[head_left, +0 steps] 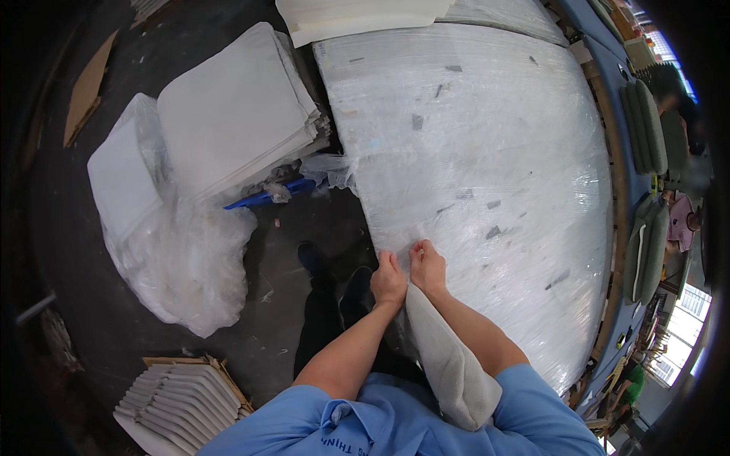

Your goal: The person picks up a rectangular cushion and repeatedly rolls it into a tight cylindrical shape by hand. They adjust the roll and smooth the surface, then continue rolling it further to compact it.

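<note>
My left hand point(388, 280) is closed in a pinch at the near left edge of the plastic-wrapped table point(471, 137). Just right of it, my right hand point(428, 267) has its fingers curled together over the wrapped surface. What sits between the fingertips of either hand is too small to make out. A light grey fabric-covered piece point(452, 365), like a cushion or cover, lies between my forearms. It runs from beneath my right wrist down against my blue shirt, its upper end narrow and its lower end wider.
Left on the dark floor are a stack of white sheets point(236, 106), crumpled clear plastic point(198, 266) and a blue object point(270, 194). Stacked white padded pieces point(179, 403) stand lower left. Along the right run a blue-covered table point(620, 205), green cushions point(645, 125) and people farther off.
</note>
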`<state>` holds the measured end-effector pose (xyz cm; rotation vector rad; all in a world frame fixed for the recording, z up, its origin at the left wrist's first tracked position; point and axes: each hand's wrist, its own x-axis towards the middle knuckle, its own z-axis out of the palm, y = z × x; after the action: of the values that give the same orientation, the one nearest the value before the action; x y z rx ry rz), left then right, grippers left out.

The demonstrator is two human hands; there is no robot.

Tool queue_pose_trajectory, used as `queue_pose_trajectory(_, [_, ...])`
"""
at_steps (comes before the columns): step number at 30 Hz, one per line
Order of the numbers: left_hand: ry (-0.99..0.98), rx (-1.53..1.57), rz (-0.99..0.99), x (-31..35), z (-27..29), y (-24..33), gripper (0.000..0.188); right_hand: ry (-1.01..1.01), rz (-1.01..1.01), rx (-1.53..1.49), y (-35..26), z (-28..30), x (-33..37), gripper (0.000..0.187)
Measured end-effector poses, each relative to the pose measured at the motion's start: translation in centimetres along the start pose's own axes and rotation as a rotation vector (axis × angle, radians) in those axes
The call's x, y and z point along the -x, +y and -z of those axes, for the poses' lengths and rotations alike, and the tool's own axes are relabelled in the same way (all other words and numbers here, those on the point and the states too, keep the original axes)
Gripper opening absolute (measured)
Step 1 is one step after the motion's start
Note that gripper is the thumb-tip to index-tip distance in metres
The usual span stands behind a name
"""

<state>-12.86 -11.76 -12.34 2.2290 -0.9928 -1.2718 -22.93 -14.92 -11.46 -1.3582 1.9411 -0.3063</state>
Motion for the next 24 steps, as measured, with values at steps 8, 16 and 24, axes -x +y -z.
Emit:
queue_pose_trajectory(8, [0.065,0.317,-0.017,2.2,1.8,-3.2,0.04,-0.111,-0.077,0.029,-1.0,1.2,0.8,0.032])
queue_pose_trajectory(16, [-0.752,0.626,0.415,9.0,3.7,-7.3,0.063,-0.382,-0.345,-0.468,5.5,4.3,5.0,0.071])
queue_pose_trajectory(24, [-0.726,0.848,0.443,8.1,2.9,-7.7,0.057,-0.1,-0.103,0.078,3.0,3.8,5.3,0.06])
